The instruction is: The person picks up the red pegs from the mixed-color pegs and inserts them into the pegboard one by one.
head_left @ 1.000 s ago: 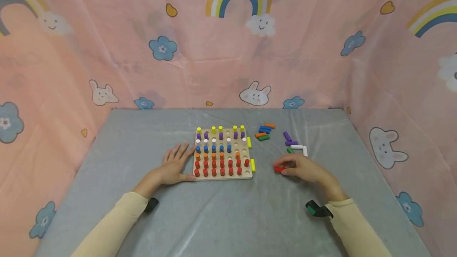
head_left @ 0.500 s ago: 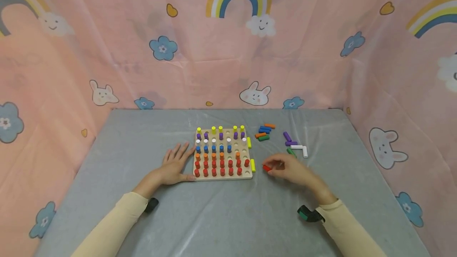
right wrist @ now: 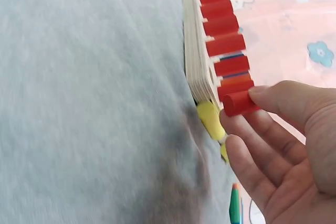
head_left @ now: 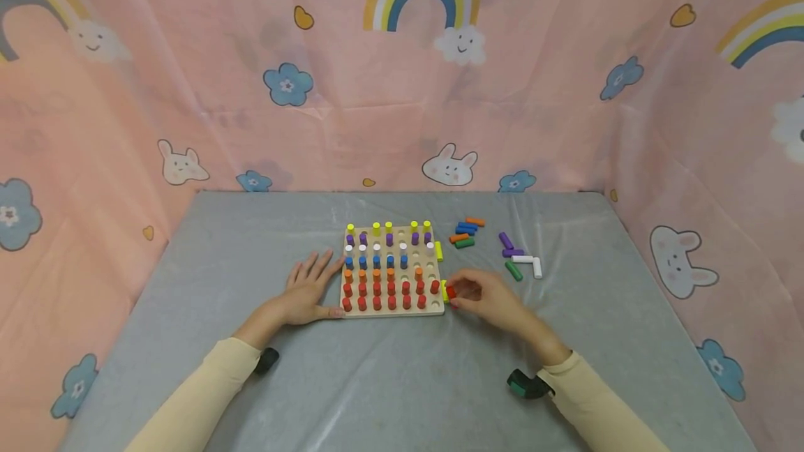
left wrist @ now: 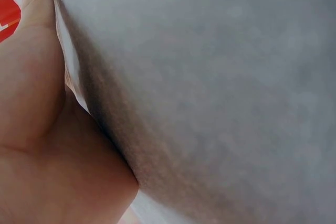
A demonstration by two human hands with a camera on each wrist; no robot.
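A wooden pegboard (head_left: 411, 312) lies on the table, with rows of yellow, purple, white, blue, orange and red pegs standing in it. Its front right corner hole holds no peg. My left hand (head_left: 306, 300) lies with spread fingers at the board's left side, thumb against its front left corner. Between thumb and fingers, my right hand (head_left: 493, 302) pinches a red peg (right wrist: 239, 103) just off the board's right edge. In the right wrist view this peg is close to the end of the red rows. The left wrist view shows the left thumb (left wrist: 37, 9) at the board's edge.
Two yellow pegs lie along the board's right side, the nearer yellow peg (right wrist: 210, 120) below the right fingers. Behind the right hand are loose orange, blue and green pegs (head_left: 465, 243). Farther right lie purple, white and green pegs (head_left: 514, 270). A patterned pink curtain (head_left: 534, 124) surrounds the grey table.
My right hand has carried the red peg leftward across the table to the board's right edge, and the peg has turned more upright. The left hand and board stay put.
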